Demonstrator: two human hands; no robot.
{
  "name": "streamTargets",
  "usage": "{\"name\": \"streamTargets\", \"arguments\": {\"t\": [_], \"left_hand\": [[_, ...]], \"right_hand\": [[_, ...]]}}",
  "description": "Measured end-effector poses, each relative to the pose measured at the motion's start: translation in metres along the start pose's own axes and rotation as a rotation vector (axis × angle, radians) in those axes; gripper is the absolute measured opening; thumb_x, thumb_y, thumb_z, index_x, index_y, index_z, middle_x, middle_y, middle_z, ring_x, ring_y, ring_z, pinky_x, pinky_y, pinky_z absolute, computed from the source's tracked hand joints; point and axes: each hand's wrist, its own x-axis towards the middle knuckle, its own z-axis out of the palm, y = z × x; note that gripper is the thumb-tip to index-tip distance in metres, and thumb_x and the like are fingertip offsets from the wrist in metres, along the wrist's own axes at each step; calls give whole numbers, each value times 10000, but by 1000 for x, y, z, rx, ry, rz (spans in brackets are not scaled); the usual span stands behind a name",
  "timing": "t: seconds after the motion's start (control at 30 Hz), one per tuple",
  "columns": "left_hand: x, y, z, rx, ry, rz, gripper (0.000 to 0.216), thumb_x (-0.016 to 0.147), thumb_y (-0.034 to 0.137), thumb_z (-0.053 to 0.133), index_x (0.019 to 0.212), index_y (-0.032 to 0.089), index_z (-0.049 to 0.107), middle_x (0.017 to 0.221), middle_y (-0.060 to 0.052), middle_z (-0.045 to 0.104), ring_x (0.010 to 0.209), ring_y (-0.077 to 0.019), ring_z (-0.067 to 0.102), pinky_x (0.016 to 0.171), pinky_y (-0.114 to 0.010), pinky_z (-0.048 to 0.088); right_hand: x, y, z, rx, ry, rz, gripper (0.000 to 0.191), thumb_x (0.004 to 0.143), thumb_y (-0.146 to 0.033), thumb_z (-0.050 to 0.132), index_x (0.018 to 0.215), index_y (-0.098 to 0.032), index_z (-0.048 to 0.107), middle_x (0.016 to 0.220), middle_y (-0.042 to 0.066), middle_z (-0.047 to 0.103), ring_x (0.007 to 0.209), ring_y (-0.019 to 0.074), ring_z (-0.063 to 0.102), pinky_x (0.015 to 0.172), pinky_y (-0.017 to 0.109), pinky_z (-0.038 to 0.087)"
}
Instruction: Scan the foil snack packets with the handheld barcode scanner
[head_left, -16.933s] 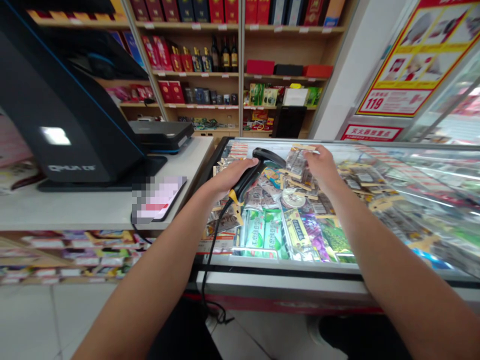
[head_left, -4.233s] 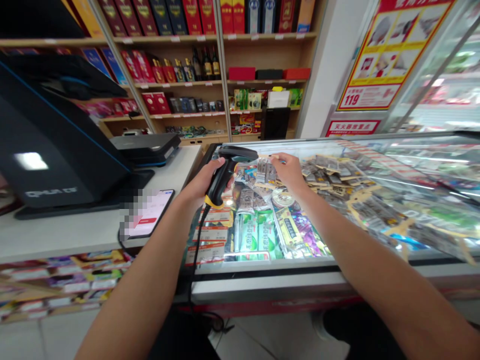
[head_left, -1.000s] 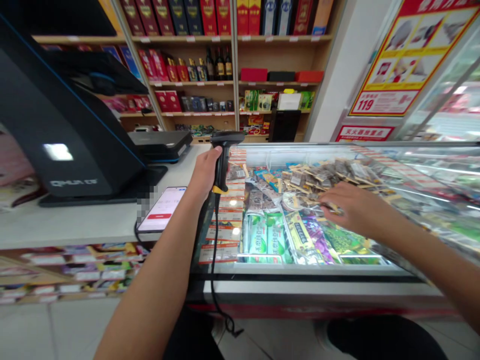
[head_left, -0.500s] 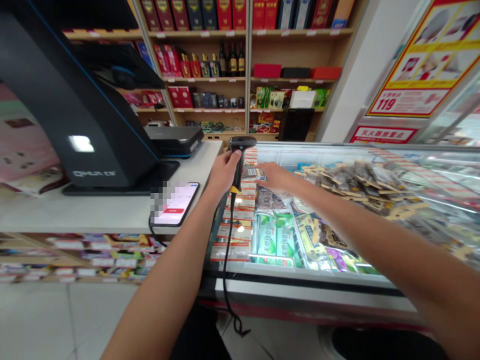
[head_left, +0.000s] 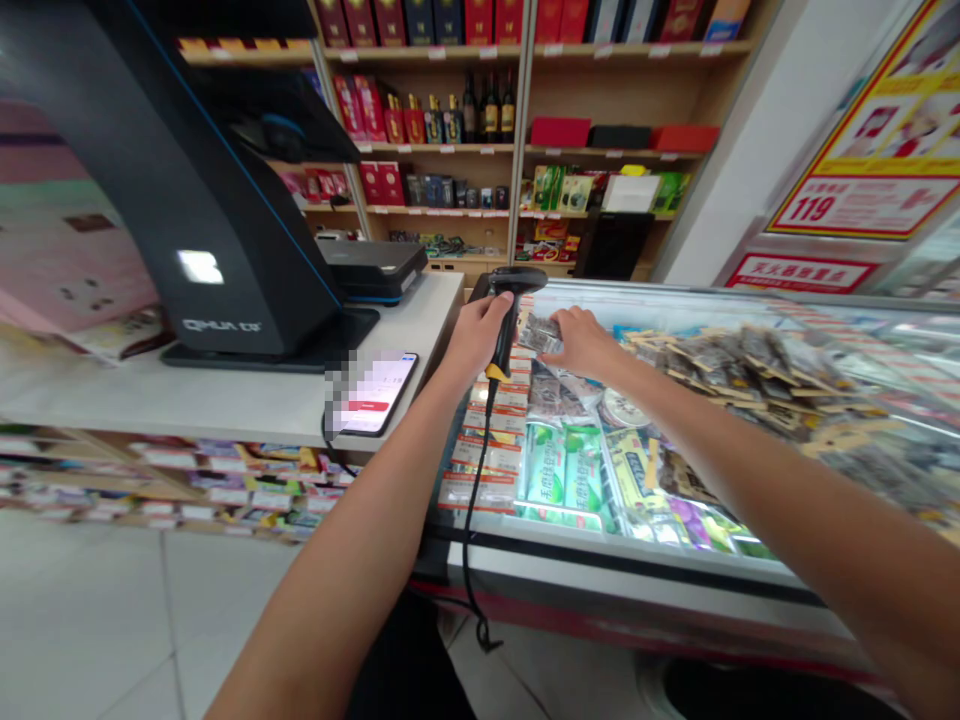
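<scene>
My left hand (head_left: 480, 332) is wrapped round the handle of a black barcode scanner (head_left: 504, 335) with a yellow tip at its base. From the handle a black cable (head_left: 478, 490) hangs down over the freezer's front edge. To the right, my right hand (head_left: 583, 343) pinches a small clear-and-dark packet (head_left: 538, 333) between thumb and fingers, just beside the scanner. What the packet holds is too small to tell. Below it in the glass-topped chest freezer (head_left: 675, 552) lie green wrapped packs (head_left: 562, 475) and a round-lidded tub (head_left: 622, 408).
A phone with a lit screen (head_left: 381, 395) lies on the white counter (head_left: 247, 400) at left, near a dark checkout terminal (head_left: 247, 250). Many brown packets (head_left: 750, 375) are heaped at right in the freezer. Shelves of boxes and bottles (head_left: 491, 110) stand behind.
The view has swung a little to the left. My right hand has closed on the small packet and raised it slightly; my left hand keeps hold of the scanner.
</scene>
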Motion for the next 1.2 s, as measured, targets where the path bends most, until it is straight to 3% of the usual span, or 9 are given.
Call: {"name": "streamTargets", "arguments": {"t": [0.17,0.3,0.47,0.8,1.0,1.2], "left_hand": [[-2,14,2,-276,-50,-254,408,886,554,558,726,180,585,552,-30,618,426,-122,549,443,-223,419],[-14,32,15,-427,-159,-444,395,915,513,472,747,176,591,529,-36,591,403,-126,512,415,-229,408],[-34,44,38,-552,-296,-528,389,887,519,470,734,177,576,534,-30,554,411,-122,486,403,-230,373],[-45,44,50,-584,-261,-531,399,955,479,390,891,146,600,527,-18,541,386,-117,458,395,-214,378],[-43,47,49,-593,-213,-532,420,955,496,429,800,147,604,531,-36,558,396,-127,498,390,-214,386],[-34,51,38,-636,-71,-496,458,982,476,354,781,148,601,513,-30,546,381,-115,485,379,-197,365]], "right_hand": [[-62,10,-35,-77,193,65,593,841,-494,726,1292,-153,550,1206,173,611,1136,365,536,994,487,436],[-89,19,-56,-103,327,169,592,885,-475,676,1350,-148,512,1222,193,612,1136,375,536,966,504,442],[-91,31,-62,-88,334,295,584,873,-436,692,1357,-167,505,1230,187,616,1138,374,545,945,499,449],[-91,43,-59,-80,364,323,574,858,-433,698,1336,-177,511,1220,179,622,1116,367,565,921,491,452],[-92,37,-73,-65,252,356,624,834,-461,717,1348,-152,544,1231,185,620,1145,380,560,967,502,450],[-123,30,-98,-7,-194,117,611,835,-610,654,1294,-206,643,1244,171,584,1213,388,514,1040,525,413]]}}
